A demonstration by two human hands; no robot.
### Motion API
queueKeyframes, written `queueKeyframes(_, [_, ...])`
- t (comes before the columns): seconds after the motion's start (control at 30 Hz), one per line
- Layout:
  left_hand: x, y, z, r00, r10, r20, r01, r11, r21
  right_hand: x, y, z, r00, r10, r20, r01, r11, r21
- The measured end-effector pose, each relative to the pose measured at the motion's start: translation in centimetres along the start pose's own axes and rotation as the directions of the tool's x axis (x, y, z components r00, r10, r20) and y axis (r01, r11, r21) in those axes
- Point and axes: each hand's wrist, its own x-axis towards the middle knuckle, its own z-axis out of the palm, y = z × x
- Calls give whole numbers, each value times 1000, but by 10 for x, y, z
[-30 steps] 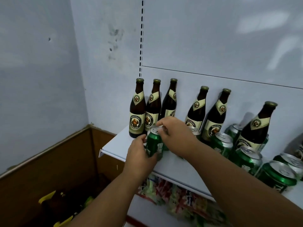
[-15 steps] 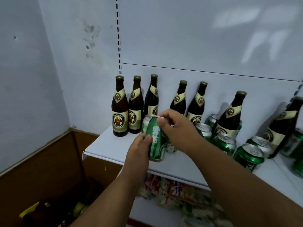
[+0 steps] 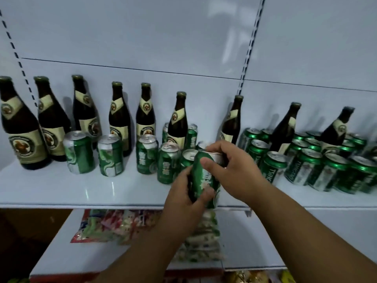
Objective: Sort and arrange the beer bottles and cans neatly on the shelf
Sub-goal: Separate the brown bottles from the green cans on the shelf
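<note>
Both hands hold one green beer can (image 3: 204, 178) tilted above the front edge of the white shelf (image 3: 61, 190). My left hand (image 3: 183, 199) grips its lower body; my right hand (image 3: 234, 170) pinches its top rim. Several brown beer bottles with cream labels, such as the bottle (image 3: 119, 119), stand along the back wall. Loose green cans stand in front of them: a can (image 3: 79, 152) at the left, a can (image 3: 110, 155) beside it, a can (image 3: 168, 163) just left of my hands. A dense cluster of green cans (image 3: 318, 170) fills the right side.
Below is a lower white shelf (image 3: 61, 252) with colourful snack packets (image 3: 114, 225). A slotted upright (image 3: 247, 48) runs up the white back panel. Bare shelf surface lies at the front left.
The view has swung right along the shelf, bringing the right cluster of cans into sight. My hands carried the green can rightward, away from the leftmost bottles, still holding it between them.
</note>
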Motion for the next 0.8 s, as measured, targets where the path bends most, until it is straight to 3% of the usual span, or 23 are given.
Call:
queueKeyframes(0.1, [8,1,43,997,-3,80,-3,998,67,0,36,-25,999,8,-50,-9,999,-34])
queueKeyframes(0.23, [34,-7,82,1000,11,-25,-3,947,322,14,79,-30,995,-69,-71,58,987,-148])
queueKeyframes(0.37, [54,-13,100,984,-64,-166,153,783,603,36,101,-23,992,-116,-37,108,979,-171])
queueKeyframes(0.47, [61,-10,105,972,-132,-195,234,650,724,47,110,-17,992,-128,14,128,984,-126])
queueKeyframes(0.57, [63,-16,106,960,-173,-220,276,722,635,51,117,-17,993,-115,34,117,989,-85])
queueKeyframes(0.67, [53,-17,104,962,-114,-249,226,843,487,53,119,-20,991,-117,62,126,979,-157])
queueKeyframes(0.8, [29,-17,88,900,-28,-435,205,908,365,47,106,-15,945,-326,13,314,900,-304])
